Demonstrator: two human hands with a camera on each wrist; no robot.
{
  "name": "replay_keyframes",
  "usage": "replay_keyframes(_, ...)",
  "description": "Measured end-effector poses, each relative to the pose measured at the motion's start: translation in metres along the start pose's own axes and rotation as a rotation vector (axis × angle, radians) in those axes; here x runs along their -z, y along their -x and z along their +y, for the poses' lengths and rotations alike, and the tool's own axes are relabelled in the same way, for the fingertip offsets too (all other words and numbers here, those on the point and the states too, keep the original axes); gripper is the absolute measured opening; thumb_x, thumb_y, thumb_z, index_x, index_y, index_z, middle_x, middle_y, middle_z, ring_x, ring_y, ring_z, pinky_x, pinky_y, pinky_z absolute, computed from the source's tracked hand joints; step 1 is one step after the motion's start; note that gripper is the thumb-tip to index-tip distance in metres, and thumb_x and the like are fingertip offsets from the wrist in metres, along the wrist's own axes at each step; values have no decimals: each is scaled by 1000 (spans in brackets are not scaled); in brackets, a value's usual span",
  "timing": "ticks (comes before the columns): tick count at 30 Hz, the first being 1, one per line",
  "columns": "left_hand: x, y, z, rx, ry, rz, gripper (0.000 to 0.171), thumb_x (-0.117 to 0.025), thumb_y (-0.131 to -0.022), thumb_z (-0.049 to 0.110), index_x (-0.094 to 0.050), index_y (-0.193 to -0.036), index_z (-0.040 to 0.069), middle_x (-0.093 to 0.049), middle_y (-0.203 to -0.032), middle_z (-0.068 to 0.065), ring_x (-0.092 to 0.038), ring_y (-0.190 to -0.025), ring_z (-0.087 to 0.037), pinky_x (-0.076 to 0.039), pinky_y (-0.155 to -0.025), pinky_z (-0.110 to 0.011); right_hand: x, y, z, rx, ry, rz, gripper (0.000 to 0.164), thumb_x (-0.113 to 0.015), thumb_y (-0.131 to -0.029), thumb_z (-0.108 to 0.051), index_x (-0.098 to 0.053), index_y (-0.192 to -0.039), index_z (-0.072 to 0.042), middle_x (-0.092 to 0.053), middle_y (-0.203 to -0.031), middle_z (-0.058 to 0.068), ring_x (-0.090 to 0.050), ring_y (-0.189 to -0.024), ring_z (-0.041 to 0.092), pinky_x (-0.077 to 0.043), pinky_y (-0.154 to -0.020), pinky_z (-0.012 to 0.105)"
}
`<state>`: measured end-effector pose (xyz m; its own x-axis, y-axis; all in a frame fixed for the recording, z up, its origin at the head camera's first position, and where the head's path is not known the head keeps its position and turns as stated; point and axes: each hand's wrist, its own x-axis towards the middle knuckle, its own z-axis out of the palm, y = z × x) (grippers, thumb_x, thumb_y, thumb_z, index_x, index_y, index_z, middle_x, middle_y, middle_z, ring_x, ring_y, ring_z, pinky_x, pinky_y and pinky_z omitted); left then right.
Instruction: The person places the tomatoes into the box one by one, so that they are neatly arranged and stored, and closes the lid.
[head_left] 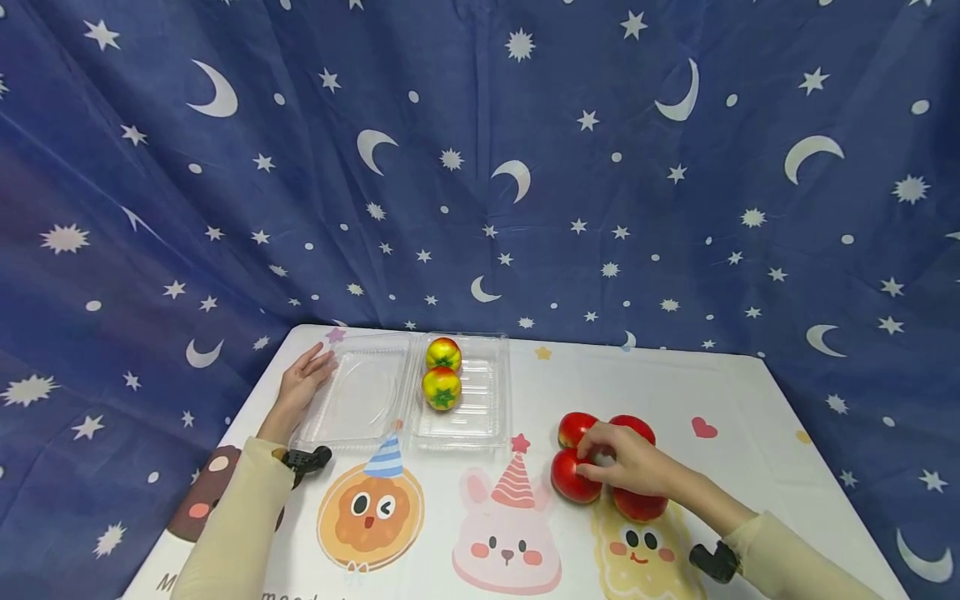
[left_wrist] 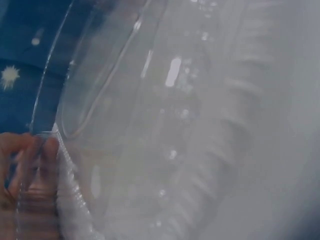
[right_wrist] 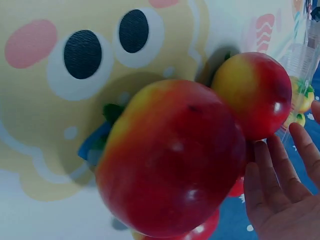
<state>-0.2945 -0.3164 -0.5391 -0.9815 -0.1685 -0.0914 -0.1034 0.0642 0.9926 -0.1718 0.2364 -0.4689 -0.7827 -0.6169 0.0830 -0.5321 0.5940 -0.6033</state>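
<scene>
A clear plastic clamshell box (head_left: 486,404) lies opened flat at the back, its lid (head_left: 363,392) on the left. My left hand (head_left: 302,387) rests at the lid's left edge with fingers extended; the left wrist view shows the fingers (left_wrist: 47,160) through the plastic. Two red-and-yellow fruits with green calyxes, one at the back (head_left: 444,354) and one before it (head_left: 442,389), sit in the box. My right hand (head_left: 630,458) reaches over several red fruits, its fingertips at the front-left one (head_left: 573,477). In the right wrist view its fingers (right_wrist: 272,185) are loosely bent beside that fruit (right_wrist: 252,95).
A front-right fruit (head_left: 639,504) and a back-left one (head_left: 576,427) stand close around the right hand, with another (head_left: 630,426) behind it. A white cartoon-print cloth (head_left: 420,533) covers the table. A blue star-and-moon curtain (head_left: 450,250) hangs along its back edge.
</scene>
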Motion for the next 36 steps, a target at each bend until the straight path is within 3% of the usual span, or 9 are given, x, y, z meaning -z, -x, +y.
replay_keyframes(5,2,-2,-3,-7,18,-10,66,-55,-101,5,-22,-158,12,-36,-154,-18,-34,-143,-28,-41,-103,-19,-4,4,4,52,0,25,16,-79,-86,-28,-69,-93,-18,-66,-91,-10,-60,-83,23,-57,-74,34)
replay_keyframes(15,2,-7,-8,-22,24,-9,66,-59,-100,9,-26,-157,11,-37,-153,-19,-38,-141,-25,-45,-93,-11,-8,6,4,10,28,40,33,-79,-84,-29,-68,-110,-12,-67,-106,-3,-59,-88,21,-56,-75,34)
replay_keyframes(23,2,-6,-6,-8,29,4,66,-59,-100,8,-26,-157,12,-38,-153,-18,-39,-140,-23,-45,-93,-10,-10,1,-1,-38,55,8,43,-82,-80,-33,-65,-115,-17,-65,-112,-7,-60,-98,17,-57,-82,38)
replay_keyframes(30,3,-7,-7,-11,26,-1,67,-59,-100,9,-24,-158,12,-38,-153,-18,-37,-141,-25,-45,-93,-11,-16,-2,-7,-38,172,-16,55,-87,-73,-32,-65,-121,-18,-62,-122,-2,-58,-111,22,-57,-83,51)
replay_keyframes(36,3,-7,-8,-22,36,-6,67,-58,-100,8,-24,-157,11,-37,-153,-19,-37,-141,-26,-45,-94,-12,-22,-5,-9,-2,259,-21,65,-90,-68,-28,-64,-125,-16,-59,-126,3,-57,-113,24,-58,-80,49)
